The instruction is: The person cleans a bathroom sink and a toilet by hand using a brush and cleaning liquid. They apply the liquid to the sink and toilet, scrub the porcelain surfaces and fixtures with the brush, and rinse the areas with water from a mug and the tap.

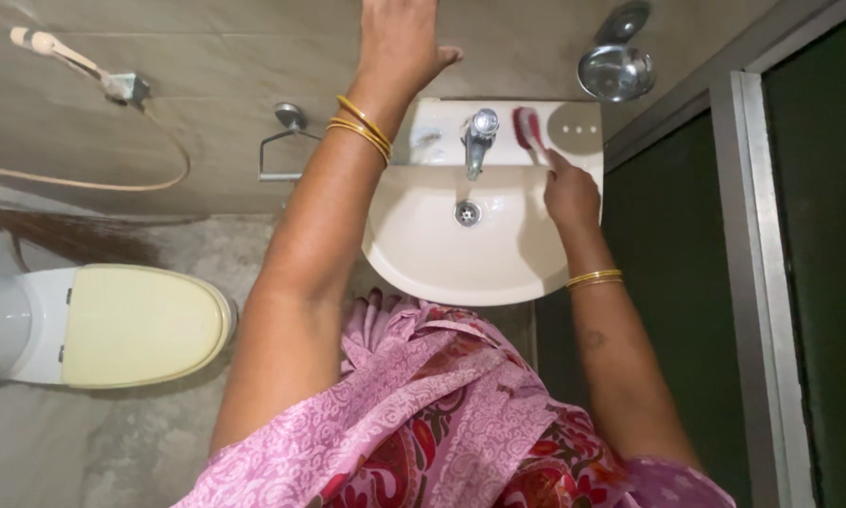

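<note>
Head view showed the right hand (571, 193) clamped on a red-and-white brush (528, 129), its bristles pressed against the back ledge of the white washbasin (442, 268), just beside the chrome tap (478, 139). The left hand (399, 42) lay flat and spread against the tiled wall (216, 56) above the basin, holding nothing.

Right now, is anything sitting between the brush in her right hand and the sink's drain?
Nothing visible. The right hand holds the red brush on the basin's back ledge beside the tap; the bowl down to the drain is bare.
</note>
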